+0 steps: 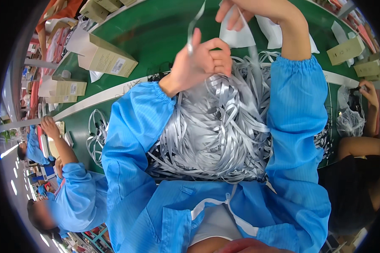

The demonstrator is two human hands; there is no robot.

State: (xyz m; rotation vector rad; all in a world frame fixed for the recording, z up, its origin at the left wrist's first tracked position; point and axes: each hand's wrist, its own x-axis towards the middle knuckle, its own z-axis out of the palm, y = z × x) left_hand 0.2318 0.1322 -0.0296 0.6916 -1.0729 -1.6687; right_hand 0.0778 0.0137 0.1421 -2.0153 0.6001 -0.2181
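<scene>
Left hand pinched shut on one silver ribbon strip, lifted above tangled ribbon heap between both blue sleeves. Right hand clamped on white pouch, raised just over green belt. Likely trouble: strip snagging neighbouring loops and dragging a clump up, or slipping from that thin pinch; loose strands spilling off near edge toward lap.

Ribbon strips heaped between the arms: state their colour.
Silvery grey, glossy ribbon strips, seen in the head view.
</scene>
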